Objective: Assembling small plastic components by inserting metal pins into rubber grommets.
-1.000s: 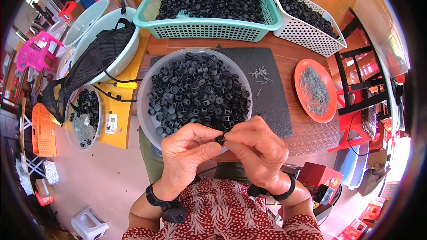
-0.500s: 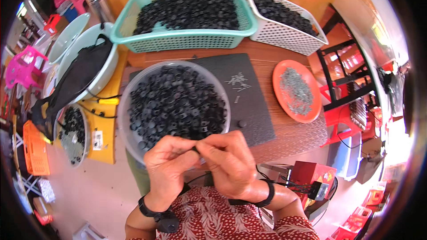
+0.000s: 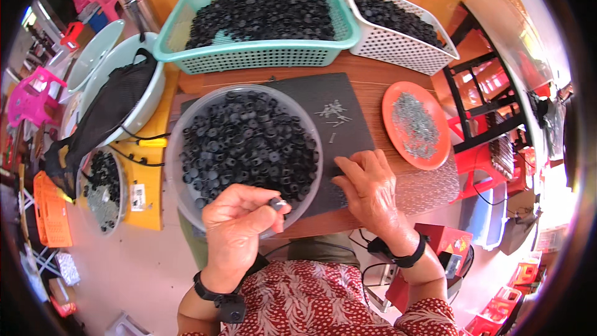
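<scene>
My left hand (image 3: 239, 221) pinches a small black plastic cap (image 3: 275, 201) between thumb and fingertips, with a shiny bit of metal showing on it. It is held just over the near rim of a clear round tub (image 3: 175, 168) full of similar black caps (image 3: 249, 137). To the right, my right hand (image 3: 370, 190) reaches down to the dark mat (image 3: 348, 96), its thumb and forefinger curved and apart. Whether a cap lies between those fingertips is hidden. Beyond them, several thin metal pins (image 3: 334, 112) lie scattered on the mat.
A green basket (image 3: 261, 57) and a white basket (image 3: 398, 53), both heaped with black parts, stand along the back. An orange plate (image 3: 390, 130) of metal pins sits at the right. At the left are a basin (image 3: 149, 90) with dark cloth and a smaller tub (image 3: 123, 190).
My hands have parted. The right hand has moved right and forward to the mat, covering the spot where a single black cap lay. The left hand keeps its cap, whose metal now shows.
</scene>
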The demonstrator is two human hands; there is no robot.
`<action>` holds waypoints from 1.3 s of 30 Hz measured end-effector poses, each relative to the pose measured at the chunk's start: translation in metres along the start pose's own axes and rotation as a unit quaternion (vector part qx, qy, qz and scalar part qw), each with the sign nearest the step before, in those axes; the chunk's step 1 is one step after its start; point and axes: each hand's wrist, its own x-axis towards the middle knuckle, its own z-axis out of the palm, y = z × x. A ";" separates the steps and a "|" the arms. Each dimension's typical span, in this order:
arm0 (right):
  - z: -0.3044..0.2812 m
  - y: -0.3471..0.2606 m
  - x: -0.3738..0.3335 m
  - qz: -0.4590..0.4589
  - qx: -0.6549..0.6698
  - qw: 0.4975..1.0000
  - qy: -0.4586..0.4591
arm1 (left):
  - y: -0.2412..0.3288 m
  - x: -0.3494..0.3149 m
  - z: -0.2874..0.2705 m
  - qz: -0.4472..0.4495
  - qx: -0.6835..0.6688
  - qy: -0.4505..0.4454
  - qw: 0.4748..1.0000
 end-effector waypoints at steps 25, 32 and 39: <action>-0.003 -0.048 -0.001 0.305 0.742 0.585 -0.119 | 0.003 -0.013 0.018 0.043 0.101 0.023 0.994; -0.008 -0.057 0.002 0.337 0.749 0.559 -0.114 | 0.004 -0.016 0.020 0.062 0.103 0.028 0.992; -0.007 -0.062 0.002 0.326 0.716 0.605 -0.122 | 0.005 -0.017 0.013 0.105 0.143 -0.035 0.984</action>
